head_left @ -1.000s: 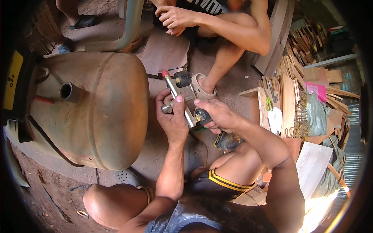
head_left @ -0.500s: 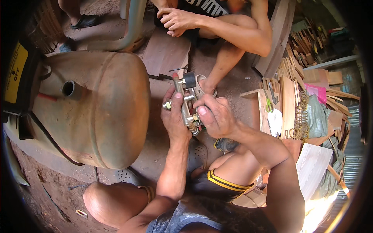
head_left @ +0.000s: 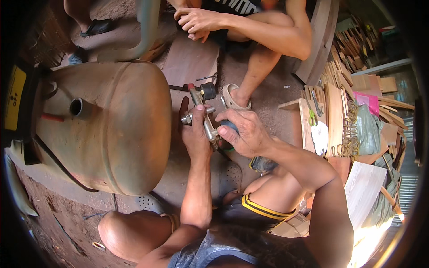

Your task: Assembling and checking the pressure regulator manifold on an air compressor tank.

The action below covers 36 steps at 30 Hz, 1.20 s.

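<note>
My left hand [head_left: 196, 134] is closed around a metal air-compressor manifold [head_left: 208, 127], held slanted in front of me. A black pressure gauge [head_left: 208, 91] sticks out near its top end, beside a red tip [head_left: 191, 86]. On the left side, a hex-nut fitting [head_left: 187, 119] juts past my thumb. My right hand [head_left: 246, 133] pinches a dark round part [head_left: 229, 125], like a knob or second gauge, at the manifold's right side. Its join to the manifold is hidden by my fingers. Left of my hands lies a large dusty compressor tank [head_left: 134, 129] with an open pipe stub [head_left: 79, 106].
Across from me another person [head_left: 268, 33] sits with hands clasped, a clog-clad foot [head_left: 237, 96] near the manifold. At right are stacked wood offcuts [head_left: 333, 107], green scissors [head_left: 312, 118] and a coiled hose [head_left: 348, 129]. A grey pipe [head_left: 147, 33] rises behind the tank.
The manifold has turned a little in my left hand and shifted slightly left. My right hand's fingers now cover a dark round part where a brass fitting showed before.
</note>
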Available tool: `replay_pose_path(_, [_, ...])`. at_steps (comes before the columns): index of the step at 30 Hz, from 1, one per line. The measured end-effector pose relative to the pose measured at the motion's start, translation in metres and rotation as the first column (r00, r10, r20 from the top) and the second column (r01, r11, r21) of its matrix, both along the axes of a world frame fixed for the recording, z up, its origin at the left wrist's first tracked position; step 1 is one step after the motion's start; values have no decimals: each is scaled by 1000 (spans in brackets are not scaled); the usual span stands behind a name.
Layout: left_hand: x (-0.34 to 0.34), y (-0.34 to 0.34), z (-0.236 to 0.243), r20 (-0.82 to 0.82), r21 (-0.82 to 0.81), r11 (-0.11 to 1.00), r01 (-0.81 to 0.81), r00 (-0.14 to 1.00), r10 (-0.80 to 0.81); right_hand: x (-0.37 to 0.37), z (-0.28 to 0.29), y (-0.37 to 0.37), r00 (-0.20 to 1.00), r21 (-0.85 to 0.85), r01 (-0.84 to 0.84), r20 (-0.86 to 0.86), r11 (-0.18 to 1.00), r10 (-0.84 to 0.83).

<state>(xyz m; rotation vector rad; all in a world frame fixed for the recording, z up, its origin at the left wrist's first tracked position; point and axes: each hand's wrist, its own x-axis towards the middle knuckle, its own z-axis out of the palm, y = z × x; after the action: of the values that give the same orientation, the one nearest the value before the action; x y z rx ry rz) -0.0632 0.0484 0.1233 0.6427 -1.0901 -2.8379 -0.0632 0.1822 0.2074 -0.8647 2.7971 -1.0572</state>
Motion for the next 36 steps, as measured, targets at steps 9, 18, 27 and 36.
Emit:
replay_pose_path(9, [7,-5,9,-189,-453,887,-86,982,-1,-7,-6,4,847,-22,216,502,976,-176])
replay_pose_path(18, [-1,-5,-4,-75,-151,986,73,994,-85,-11,-5,7,955,-63,43,295,997,-23])
replay_pose_path(27, [8,9,6,-140,-81,995,-50,989,39,-3,-9,9,987,-108,56,156,993,-39])
replay_pose_path(36, [5,-2,6,-227,-384,922,-56,973,-36,-12,-3,9,448,78,356,861,931,-243])
